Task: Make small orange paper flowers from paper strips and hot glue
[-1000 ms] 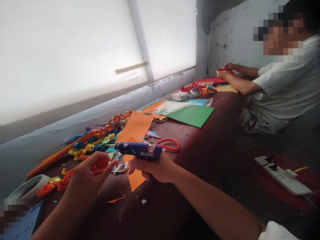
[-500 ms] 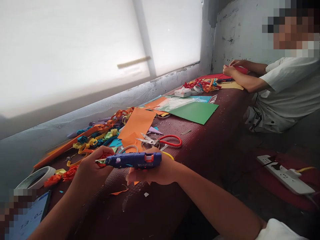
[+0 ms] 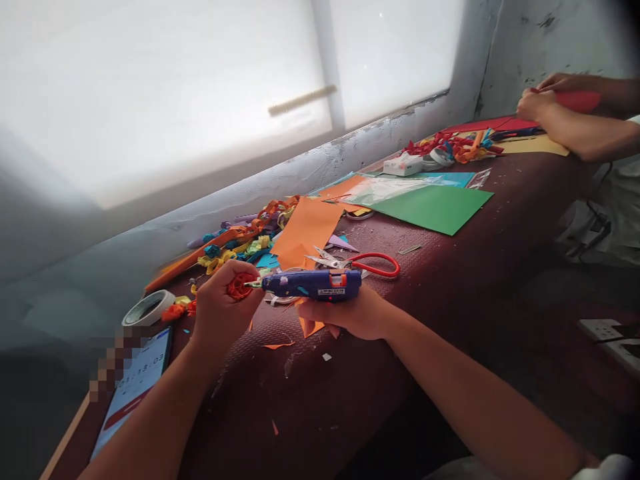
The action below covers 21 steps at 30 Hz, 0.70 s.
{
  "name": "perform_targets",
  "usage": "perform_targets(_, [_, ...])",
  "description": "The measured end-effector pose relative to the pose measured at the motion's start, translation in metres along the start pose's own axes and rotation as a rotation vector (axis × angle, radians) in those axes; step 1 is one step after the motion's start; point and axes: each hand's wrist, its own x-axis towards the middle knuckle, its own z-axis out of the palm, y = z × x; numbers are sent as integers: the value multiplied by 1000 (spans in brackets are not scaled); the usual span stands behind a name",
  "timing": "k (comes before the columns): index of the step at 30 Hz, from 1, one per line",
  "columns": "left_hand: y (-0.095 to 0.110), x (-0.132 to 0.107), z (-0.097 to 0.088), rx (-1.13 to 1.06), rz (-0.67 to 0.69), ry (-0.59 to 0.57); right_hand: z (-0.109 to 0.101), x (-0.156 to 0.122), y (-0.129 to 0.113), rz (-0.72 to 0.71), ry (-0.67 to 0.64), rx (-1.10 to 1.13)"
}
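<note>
"Why's the left hand [image 3: 220,308] closed round that red paper rose [image 3: 238,288], above the desk's [image 3: 325,390] near end?"
"Likely to steady it for the nozzle [image 3: 255,284] of that glue gun [image 3: 307,284], gripped level in the right hand [image 3: 357,315]."

The rose [image 3: 238,287] is orange-red; the glue gun [image 3: 300,283], dark blue with a pale label [image 3: 331,291]. The scissors [image 3: 344,262] show silver blades and red handles. The orange sheet [image 3: 307,227] and green sheet [image 3: 445,210] are plain. The tape [image 3: 165,304] is white, the table [image 3: 350,380] maroon with a dimpled pattern.
</note>
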Motion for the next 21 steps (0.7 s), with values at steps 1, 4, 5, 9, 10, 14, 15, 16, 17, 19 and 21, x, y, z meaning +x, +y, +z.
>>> perform_targets(1, [1,-1,0,-9,19,41,1,0,1,14,16,-20])
perform_targets(4, [4,-5,0,-38,65,106,4,1,4,-27,60,-62])
perform_targets(5, [5,-6,1,-43,75,102,5,2,5,-53,75,-70])
perform_targets(9, [6,-9,4,-52,87,67,10,1,3,-85,122,-146])
perform_targets(10, [6,-10,5,-61,88,68,11,1,2,-85,133,-170])
perform_targets(14, [9,-12,5,-99,118,74,13,0,1,-118,146,-216])
perform_targets(15, [9,-12,4,-107,129,69,14,0,2,-129,148,-222])
perform_targets(16, [10,-13,4,-113,139,65,14,0,2,-138,152,-229])
perform_targets(17, [10,-13,4,-118,149,63,14,0,3,-143,156,-235])
perform_targets(19, [11,-13,4,-122,165,63,15,0,4,-146,156,-243])
perform_targets(21, [11,-13,4,-123,173,69,16,1,4,-149,160,-244])
